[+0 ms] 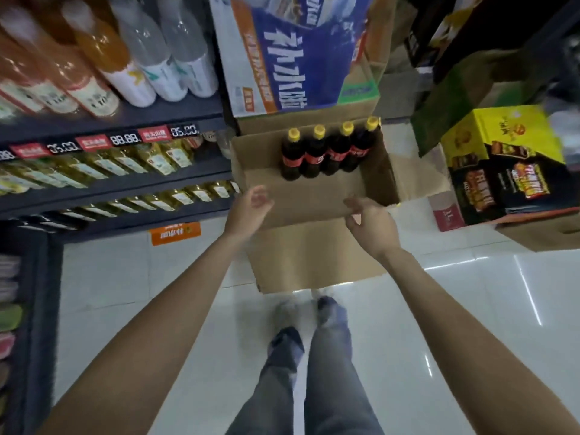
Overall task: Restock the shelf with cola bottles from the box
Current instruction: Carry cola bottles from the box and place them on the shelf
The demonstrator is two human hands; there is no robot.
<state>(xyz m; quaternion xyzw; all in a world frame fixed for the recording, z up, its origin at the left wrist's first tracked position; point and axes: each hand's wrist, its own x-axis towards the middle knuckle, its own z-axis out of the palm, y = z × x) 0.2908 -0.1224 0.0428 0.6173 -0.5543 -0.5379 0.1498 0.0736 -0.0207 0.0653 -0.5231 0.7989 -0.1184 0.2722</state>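
An open cardboard box point(314, 199) stands on the floor ahead of me. Several cola bottles point(326, 152) with yellow caps and red labels stand in a row along its far wall. My left hand point(249, 211) hovers over the box's near left corner, fingers loosely curled, holding nothing. Over the near right edge my right hand point(372, 222) hangs the same way, empty. The shelf point(125, 120) runs along the left, its tiers filled with drink bottles.
A blue and orange carton point(298, 51) stands behind the box. Yellow and black cartons point(508, 164) sit at the right on a brown box. The box's front flap point(314, 255) lies on the white tiled floor. My legs and shoes are below.
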